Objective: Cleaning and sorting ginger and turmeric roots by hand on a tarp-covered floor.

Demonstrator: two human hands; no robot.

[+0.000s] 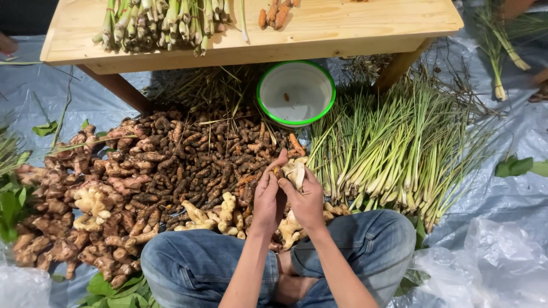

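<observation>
I sit cross-legged in blue jeans on a grey plastic sheet. My left hand [267, 195] and my right hand [305, 197] meet in front of me, both closed around a pale ginger root [294, 171] held just above the heap. Its knobbly lobes stick out past my right fingers. A small orange-brown bit shows at my left fingertips. Under my hands lies a big pile of dark turmeric roots [200, 154]. Pale ginger pieces [220, 214] lie beside my left knee.
A white bowl with a green rim [295, 93] stands beyond the pile, under a low wooden table [354, 31] bearing lemongrass and orange roots. Lemongrass stalks [394, 154] spread to the right. Pinkish galangal [63, 222] lies left. Green leaves and clear plastic bags lie around.
</observation>
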